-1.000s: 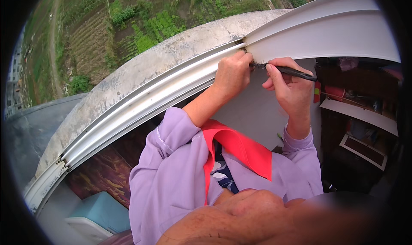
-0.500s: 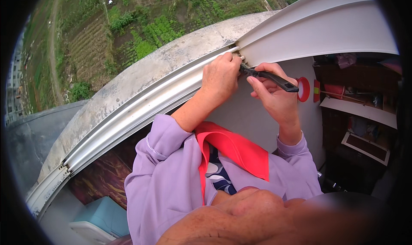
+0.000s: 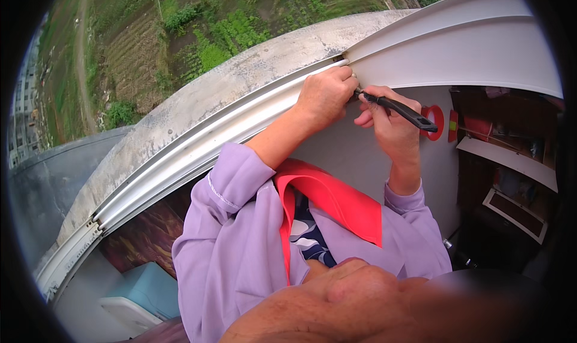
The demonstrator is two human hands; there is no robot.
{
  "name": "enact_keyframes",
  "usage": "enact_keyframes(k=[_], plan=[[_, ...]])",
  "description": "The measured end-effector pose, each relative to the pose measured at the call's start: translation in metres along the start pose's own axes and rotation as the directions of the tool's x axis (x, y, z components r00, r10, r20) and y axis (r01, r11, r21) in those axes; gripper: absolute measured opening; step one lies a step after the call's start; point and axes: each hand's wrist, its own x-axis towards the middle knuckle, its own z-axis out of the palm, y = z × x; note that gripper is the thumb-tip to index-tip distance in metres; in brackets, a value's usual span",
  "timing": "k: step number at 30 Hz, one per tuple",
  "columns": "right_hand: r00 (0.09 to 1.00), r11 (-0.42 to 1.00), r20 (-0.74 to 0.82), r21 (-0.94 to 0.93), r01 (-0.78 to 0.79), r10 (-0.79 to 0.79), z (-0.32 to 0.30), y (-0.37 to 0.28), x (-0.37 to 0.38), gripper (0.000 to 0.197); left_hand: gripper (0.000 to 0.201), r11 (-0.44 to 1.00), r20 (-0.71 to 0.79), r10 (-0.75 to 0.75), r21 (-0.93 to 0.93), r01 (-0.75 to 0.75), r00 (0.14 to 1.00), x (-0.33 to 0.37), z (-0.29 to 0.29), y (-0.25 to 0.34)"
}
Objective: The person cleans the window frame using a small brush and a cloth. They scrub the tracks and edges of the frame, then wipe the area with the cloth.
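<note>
My right hand (image 3: pixel 395 130) grips a slim black brush (image 3: pixel 404 111), with a hole at its handle end. The brush slants, its head toward the corner where the white window track (image 3: pixel 210 134) meets the white upright frame (image 3: pixel 451 57). Dark bristles show near my fingers, though most of the head is hidden. My left hand (image 3: pixel 327 98) is closed at the same corner, above the track and close to the brush head. Its fingertips face away, so what they hold, if anything, cannot be made out.
Outside the track runs a weathered concrete ledge (image 3: pixel 252 63), with green plots far below. A red ring-shaped object (image 3: pixel 434 123) is by the wall at right, near a dark shelf unit (image 3: pixel 499 121) holding clutter. A light-blue box (image 3: pixel 150 289) stands at lower left.
Both hands and the brush appear slightly farther right, as the whole view has shifted a little. My right fingers have drawn in closer around the brush.
</note>
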Motion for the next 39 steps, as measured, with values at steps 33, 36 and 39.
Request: enact_keyframes(k=[33,36,39], plan=[[0.957,0.955,-0.108,0.157,-0.253,0.271,-0.061,0.014,-0.068,0.008,0.019,0.939,0.247,0.087,-0.344,0.004,0.965,-0.048,-0.02,0.028],[0.958,0.953,-0.125,0.195,-0.232,0.259,-0.061,0.021,-0.072,0.011,0.016,0.92,0.334,0.077,-0.387,0.062,0.94,-0.04,-0.032,0.04],[0.977,0.961,-0.098,0.225,-0.163,0.189,-0.065,0.022,-0.072,0.012,0.013,0.865,0.388,0.041,-0.475,0.162,0.921,-0.048,-0.042,0.041]])
